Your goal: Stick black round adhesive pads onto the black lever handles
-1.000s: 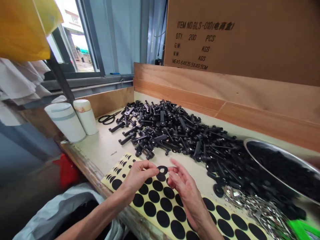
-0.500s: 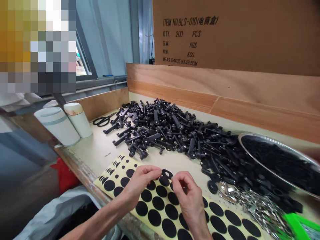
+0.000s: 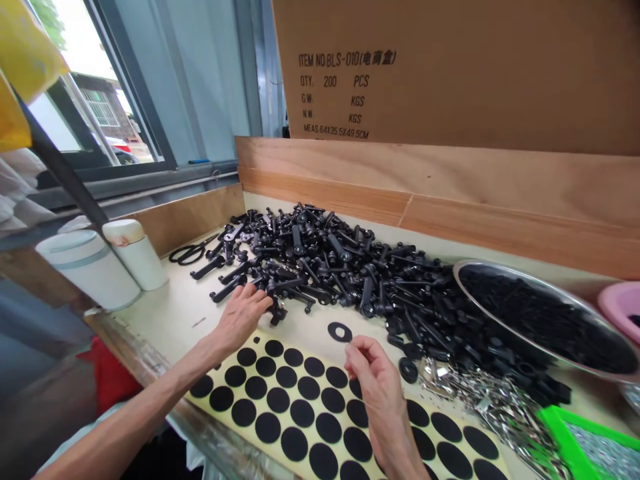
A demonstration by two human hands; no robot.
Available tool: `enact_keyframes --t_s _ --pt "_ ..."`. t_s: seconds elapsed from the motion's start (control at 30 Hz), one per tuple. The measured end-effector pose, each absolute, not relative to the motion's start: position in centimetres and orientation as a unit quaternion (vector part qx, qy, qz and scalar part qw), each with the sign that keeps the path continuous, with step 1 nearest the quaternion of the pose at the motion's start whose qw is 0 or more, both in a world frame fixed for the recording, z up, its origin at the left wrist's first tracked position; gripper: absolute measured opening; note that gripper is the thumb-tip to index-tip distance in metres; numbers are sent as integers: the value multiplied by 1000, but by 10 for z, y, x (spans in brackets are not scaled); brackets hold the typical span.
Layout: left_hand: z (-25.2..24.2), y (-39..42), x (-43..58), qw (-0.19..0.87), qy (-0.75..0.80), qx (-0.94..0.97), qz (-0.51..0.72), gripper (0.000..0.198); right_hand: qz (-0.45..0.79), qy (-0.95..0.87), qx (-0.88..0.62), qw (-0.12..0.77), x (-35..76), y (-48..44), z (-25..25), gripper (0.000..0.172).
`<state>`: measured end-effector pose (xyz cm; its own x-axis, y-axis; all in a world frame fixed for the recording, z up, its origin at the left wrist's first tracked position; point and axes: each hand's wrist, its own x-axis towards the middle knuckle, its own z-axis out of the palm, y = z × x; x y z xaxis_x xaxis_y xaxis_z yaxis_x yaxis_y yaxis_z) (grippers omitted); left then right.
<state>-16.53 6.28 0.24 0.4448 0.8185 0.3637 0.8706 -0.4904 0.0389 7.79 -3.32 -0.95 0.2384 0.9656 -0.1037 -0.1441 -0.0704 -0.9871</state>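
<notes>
Left hand (image 3: 240, 319) is open, fingers (image 3: 255, 300) spread and touching the edge of the pile of black handles (image 3: 320, 250). Right hand (image 3: 375, 380) has thumb and fingers pinched together, just beside a black ring (image 3: 340, 331) on the bench (image 3: 165, 320); cannot tell if they touch it. Sheet of black round stickers (image 3: 280, 400) lies under the right hand, steel bowl (image 3: 500, 277) of black parts beyond, scissors (image 3: 187, 253) far left
</notes>
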Motion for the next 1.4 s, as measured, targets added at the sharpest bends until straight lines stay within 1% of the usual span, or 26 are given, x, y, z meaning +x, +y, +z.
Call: enact_keyframes --t_s 0.03,0.1,0.13,0.17,0.2,0.27,0.3,0.33,0.37,0.4,0.47,0.5,0.53,0.57,0.67,0.73,0.9,1.07,1.1,1.17,1.23,1.4 --pt "6 58 -163 70 -476 -859 -174 29 485 -376 -531 584 76 -32 -11 37" --pt "11 48 -154 39 -422 -882 -204 30 487 -386 -498 605 71 -30 -13 61" --pt "12 43 -147 14 -393 -891 -226 29 497 -399 -484 600 69 -29 -14 71" --pt "11 37 -139 -14 -368 -895 -252 29 512 -411 -473 587 68 -29 -15 77" --pt "10 33 -130 -43 -353 -892 -280 28 527 -419 -467 573 68 -29 -16 80" --pt "6 24 -110 -103 -361 -860 -345 24 535 -415 -467 569 70 -30 -16 79" --pt "3 19 -101 -137 -387 -824 -390 21 528 -402 -472 580 71 -29 -17 77" --pt "1 15 -92 -186 -422 -774 -434 22 517 -387 -477 596 73 -29 -17 76" --pt "-1 11 -83 -258 -457 -710 -469 29 504 -376 -482 610 75 -28 -17 75" --pt "-3 7 -76 -355 -480 -637 -488 38 490 -374 -486 619 77 -27 -17 73" --pt "-4 2 -64 -565 -468 -477 -484 51 457 -395 -500 621 80 -26 -18 70" --pt "-5 1 -60 -648 -436 -407 -474 52 437 -416 -511 612 81 -25 -19 67" --pt "-6 2 -57 -703 -401 -352 -470 50 414 -440 -525 599 81 -26 -20 64" --pt "-7 3 -55 -732 -372 -314 -476 47 390 -464 -541 583 81 -26 -21 61" --pt "-13 8 -51 -760 -340 -265 -486 33 330 -519 -572 543 77 -29 -24 53" --pt "-17 10 -50 -778 -333 -248 -472 29 302 -532 -574 544 75 -30 -26 51" --pt "-22 9 -49 -810 -293 -237 -449 25 267 -536 -561 571 68 -29 -30 48" --pt "-21 11 -51 -822 -312 -216 -425 31 292 -517 -572 566 69 -28 -32 50" --pt "-20 12 -52 -816 -324 -214 -428 32 293 -509 -576 569 72 -27 -31 48" --pt "-19 14 -54 -799 -346 -215 -441 31 294 -481 -583 585 79 -27 -26 35" --pt "-18 15 -55 -780 -360 -225 -460 28 328 -438 -591 593 86 -26 -20 22" --pt "-17 15 -55 -758 -373 -249 -473 23 529 -339 -565 535 88 -27 -11 25"
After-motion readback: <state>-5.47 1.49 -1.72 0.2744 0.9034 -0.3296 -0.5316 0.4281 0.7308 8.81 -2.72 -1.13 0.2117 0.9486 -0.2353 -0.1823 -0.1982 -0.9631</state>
